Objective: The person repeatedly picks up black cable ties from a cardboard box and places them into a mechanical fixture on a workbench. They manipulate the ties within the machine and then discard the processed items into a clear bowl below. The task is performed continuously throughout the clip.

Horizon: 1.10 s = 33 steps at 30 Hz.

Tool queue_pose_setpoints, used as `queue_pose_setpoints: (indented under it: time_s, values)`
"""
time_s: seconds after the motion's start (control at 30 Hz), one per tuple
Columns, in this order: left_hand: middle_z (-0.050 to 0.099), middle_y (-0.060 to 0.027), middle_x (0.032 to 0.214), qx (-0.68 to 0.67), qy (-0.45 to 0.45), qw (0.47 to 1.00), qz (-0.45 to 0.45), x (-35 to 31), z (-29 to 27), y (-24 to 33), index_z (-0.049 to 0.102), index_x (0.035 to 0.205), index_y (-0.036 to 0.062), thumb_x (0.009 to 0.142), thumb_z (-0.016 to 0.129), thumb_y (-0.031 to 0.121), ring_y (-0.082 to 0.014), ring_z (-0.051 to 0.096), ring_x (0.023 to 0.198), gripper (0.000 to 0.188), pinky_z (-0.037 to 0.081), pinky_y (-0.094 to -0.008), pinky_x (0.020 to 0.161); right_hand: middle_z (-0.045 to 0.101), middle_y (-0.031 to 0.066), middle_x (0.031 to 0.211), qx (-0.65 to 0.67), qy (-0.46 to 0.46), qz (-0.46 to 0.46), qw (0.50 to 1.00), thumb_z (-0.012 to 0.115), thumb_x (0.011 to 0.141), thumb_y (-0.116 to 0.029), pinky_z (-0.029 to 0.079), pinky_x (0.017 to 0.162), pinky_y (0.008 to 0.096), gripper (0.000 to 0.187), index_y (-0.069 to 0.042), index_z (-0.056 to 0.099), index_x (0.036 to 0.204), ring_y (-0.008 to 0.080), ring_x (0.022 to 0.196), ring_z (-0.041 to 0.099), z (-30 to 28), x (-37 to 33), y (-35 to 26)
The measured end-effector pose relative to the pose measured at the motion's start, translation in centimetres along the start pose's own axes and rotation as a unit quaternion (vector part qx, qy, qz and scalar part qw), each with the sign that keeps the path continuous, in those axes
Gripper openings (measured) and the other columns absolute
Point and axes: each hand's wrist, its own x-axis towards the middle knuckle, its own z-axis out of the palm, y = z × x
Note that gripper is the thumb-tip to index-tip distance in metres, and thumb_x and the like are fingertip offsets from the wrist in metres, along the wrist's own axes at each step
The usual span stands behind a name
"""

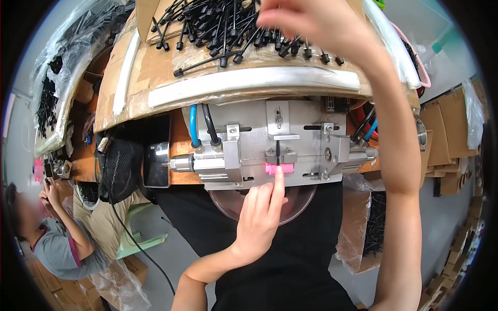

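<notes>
My left hand [258, 220] reaches up to the metal fixture [306, 119] with its index finger stretched out. The fingertip touches a small pink block [285, 168] at the fixture's middle, close to the lower end of a thin black rod [278, 147] standing there. The hand's other fingers are loosely bent and hold nothing visible. My right hand [306, 23] is over a pile of black rods with knobbed ends [218, 26] on the cardboard-covered shelf. The upper edge cuts it off, and its blurred fingertips do not show whether they grip a rod.
Metal cylinders [212, 168] with blue and black hoses flank the fixture. A bowl [298, 205] sits beneath its front edge. A white padded strip [254, 85] lines the shelf. At the left, another person [65, 238] holds a phone. Boxes [446, 129] stand at right.
</notes>
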Motion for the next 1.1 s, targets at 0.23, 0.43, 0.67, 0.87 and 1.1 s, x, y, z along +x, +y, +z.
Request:
queue_pose_setpoints:
  time_s: [0.23,0.43,0.67,0.87,1.1]
  values:
    - [0.048,-0.0085,0.092,0.060,-0.040,0.997,0.017,0.6,0.8,0.3,0.044,0.139,-0.0072,0.080,0.063,0.001,-0.0202,0.050,0.080,0.063,0.047,-0.0306,0.077,0.070,0.0120,0.086,0.120,0.343,0.123,0.924,0.062,0.091,-0.007,0.045,0.054,0.0228,0.012,0.002,0.065,0.099,0.0126,0.066,0.059,-3.3,-7.1,-4.0]
    - [0.053,-0.0116,0.100,0.006,-0.082,0.995,-0.051,0.3,-0.7,0.1,0.043,0.143,-0.0003,0.076,0.073,0.003,-0.0267,0.053,0.090,0.073,0.046,-0.0369,0.082,0.070,0.0103,0.093,0.160,0.327,0.121,0.923,0.079,0.076,0.003,0.051,0.058,0.0230,0.035,0.003,0.064,0.107,0.0105,0.068,0.062,4.9,-15.3,-8.7]
    - [0.060,-0.0112,0.101,0.090,0.159,0.983,-0.013,12.2,-8.9,-8.6,0.063,0.099,0.0039,0.088,0.057,0.000,-0.0318,0.054,0.102,0.013,0.042,-0.0379,0.091,0.053,0.0062,0.064,0.143,0.203,0.168,0.954,0.079,0.073,-0.001,0.044,0.051,0.0325,0.064,0.005,0.054,0.132,0.0179,0.053,0.053,14.9,-20.7,-13.2]
    - [0.062,-0.0097,0.092,-0.024,-0.044,0.998,-0.031,14.9,-13.6,-13.1,0.061,0.098,0.0009,0.088,0.059,0.002,-0.0191,0.059,0.082,0.011,0.047,-0.0302,0.079,0.057,0.0071,0.068,0.142,0.150,0.164,0.965,0.079,0.074,-0.005,0.046,0.053,0.0327,0.066,0.002,0.053,0.135,0.0190,0.058,0.057,16.0,-19.7,-12.5]
    - [0.061,-0.0096,0.090,-0.010,0.123,0.992,-0.029,7.8,-10.6,-6.7,0.062,0.122,0.0012,0.074,0.069,-0.008,-0.0201,0.057,0.080,0.049,0.047,-0.0308,0.076,0.068,0.0065,0.081,-0.039,0.194,0.092,0.976,0.077,0.078,-0.015,0.051,0.054,0.0294,0.048,-0.003,0.063,0.122,0.0193,0.065,0.064,7.6,-14.8,-7.4]
